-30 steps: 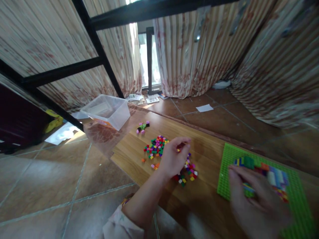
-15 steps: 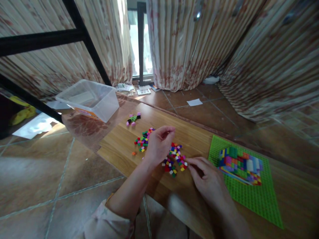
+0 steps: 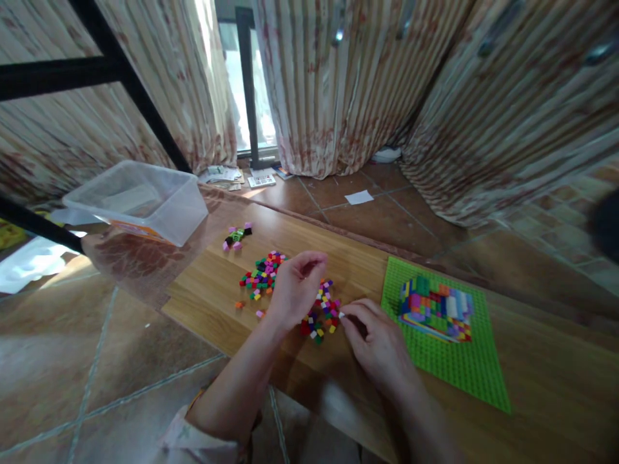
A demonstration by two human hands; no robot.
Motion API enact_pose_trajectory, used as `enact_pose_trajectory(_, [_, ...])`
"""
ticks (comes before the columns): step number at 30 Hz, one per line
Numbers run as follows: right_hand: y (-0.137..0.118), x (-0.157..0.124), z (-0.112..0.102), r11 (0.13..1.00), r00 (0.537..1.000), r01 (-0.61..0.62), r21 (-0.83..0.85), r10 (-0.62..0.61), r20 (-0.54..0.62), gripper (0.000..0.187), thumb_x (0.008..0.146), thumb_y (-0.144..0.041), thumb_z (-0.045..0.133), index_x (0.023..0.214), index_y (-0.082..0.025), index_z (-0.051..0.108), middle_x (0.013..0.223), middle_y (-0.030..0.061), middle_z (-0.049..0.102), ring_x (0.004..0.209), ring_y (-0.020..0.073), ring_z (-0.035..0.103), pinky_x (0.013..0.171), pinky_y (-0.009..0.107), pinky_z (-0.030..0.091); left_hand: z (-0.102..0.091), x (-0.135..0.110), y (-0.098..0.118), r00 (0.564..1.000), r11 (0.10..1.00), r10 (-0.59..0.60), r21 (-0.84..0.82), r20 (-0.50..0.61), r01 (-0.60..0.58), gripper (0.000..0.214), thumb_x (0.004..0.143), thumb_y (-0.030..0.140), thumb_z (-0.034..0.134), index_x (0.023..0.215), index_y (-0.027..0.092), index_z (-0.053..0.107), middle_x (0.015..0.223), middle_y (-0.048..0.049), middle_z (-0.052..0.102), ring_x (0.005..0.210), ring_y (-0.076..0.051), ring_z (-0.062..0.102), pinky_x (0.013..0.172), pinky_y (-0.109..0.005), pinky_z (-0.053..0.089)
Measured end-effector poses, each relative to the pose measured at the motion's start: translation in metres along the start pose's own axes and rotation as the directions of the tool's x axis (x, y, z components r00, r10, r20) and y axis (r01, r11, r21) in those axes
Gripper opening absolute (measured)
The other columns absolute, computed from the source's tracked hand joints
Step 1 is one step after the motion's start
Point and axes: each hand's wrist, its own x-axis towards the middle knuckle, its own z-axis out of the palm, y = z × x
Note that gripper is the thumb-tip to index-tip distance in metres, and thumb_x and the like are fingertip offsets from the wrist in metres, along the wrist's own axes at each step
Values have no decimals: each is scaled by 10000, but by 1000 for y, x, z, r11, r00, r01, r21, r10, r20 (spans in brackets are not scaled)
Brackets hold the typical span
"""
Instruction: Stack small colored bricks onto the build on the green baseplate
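A heap of small coloured bricks [image 3: 264,274] lies on the wooden board [image 3: 338,380]. My left hand [image 3: 294,287] hovers over the heap with fingers curled together; what it holds, if anything, is hidden. My right hand [image 3: 374,341] rests on the board and pinches a small white brick [image 3: 341,315] at the heap's right edge. To its right lies a green baseplate [image 3: 445,361] carrying a multicoloured brick build [image 3: 435,308].
A clear plastic box [image 3: 138,201] stands at the back left of the board. A few pink and green bricks [image 3: 236,236] lie apart near it. Striped curtains [image 3: 338,84] hang behind, black frame bars [image 3: 97,71] cross upper left, tiled floor all round.
My right hand left the green baseplate, moved left to the brick heap and pinched a white brick. The view shifted right and down; my left hand stayed over the heap.
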Motion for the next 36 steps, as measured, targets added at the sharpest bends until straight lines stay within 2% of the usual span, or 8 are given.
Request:
enact_pose_trajectory(11, [-6, 3, -1, 994, 997, -52, 92, 57, -58, 148, 864, -102, 524, 852, -192, 642, 823, 20, 653, 770, 156, 594, 715, 277, 437, 9, -4, -11, 996, 989, 8, 147, 90, -21, 174, 787, 270, 635, 907, 177, 719, 871, -29, 731, 781, -153, 657, 718, -251, 508])
enact_pose_trajectory(16, [-10, 0, -18, 958, 968, -9, 288, 81, -239, 201, 852, -96, 518, 924, -211, 666, 870, 19, 643, 763, 128, 594, 688, 246, 460, 10, -6, -13, 993, 973, 7, 228, 119, -34, 201, 793, 312, 628, 922, 186, 717, 888, -36, 729, 803, -170, 662, 732, -270, 518])
enact_pose_trajectory(22, [12, -12, -60, 872, 835, -6, 490, 274, -477, 172, 860, -200, 553, 898, -249, 713, 882, 10, 638, 736, 124, 611, 658, 255, 498, 12, -3, -14, 992, 960, -1, 277, 128, -34, 232, 782, 350, 631, 928, 192, 718, 894, -39, 736, 820, -189, 672, 779, -304, 532])
enact_pose_trajectory(26, [46, -23, -87, 857, 667, -119, 501, 443, -599, 129, 798, -267, 613, 841, -221, 727, 770, 7, 649, 664, 127, 603, 608, 254, 505, 16, -4, -12, 992, 949, 15, 310, 127, -55, 236, 769, 360, 633, 906, 189, 720, 907, -44, 743, 850, -200, 677, 797, -312, 534])
enact_pose_trajectory(28, [61, -28, -96, 815, 572, -222, 535, 553, -606, 144, 742, -293, 655, 818, -193, 726, 697, 7, 655, 613, 131, 599, 583, 257, 504, 17, -5, -12, 991, 945, 21, 320, 135, -64, 236, 770, 362, 629, 898, 186, 719, 892, -43, 744, 835, -199, 679, 776, -305, 540])
enact_pose_trajectory(30, [72, -31, -100, 762, 517, -299, 574, 635, -574, 198, 693, -323, 692, 815, -171, 724, 664, 15, 670, 596, 145, 610, 581, 273, 511, 19, -6, -13, 988, 941, 30, 330, 150, -79, 233, 780, 365, 620, 897, 187, 716, 883, -41, 743, 814, -194, 679, 746, -295, 547])
enact_pose_trajectory(32, [78, -33, -99, 739, 519, -339, 583, 664, -539, 249, 669, -348, 716, 832, -161, 726, 684, 32, 695, 616, 162, 630, 603, 290, 521, 19, -7, -15, 984, 934, 38, 344, 172, -96, 237, 799, 373, 611, 915, 192, 712, 882, -38, 740, 792, -188, 677, 715, -287, 550])
enact_pose_trajectory(36, [80, -33, -94, 749, 570, -348, 564, 647, -507, 263, 689, -373, 713, 846, -164, 732, 783, 63, 733, 690, 185, 663, 653, 307, 532, 22, -10, -15, 970, 913, 66, 377, 235, -153, 239, 835, 378, 599, 960, 203, 703, 897, -40, 734, 818, -186, 677, 725, -279, 548])
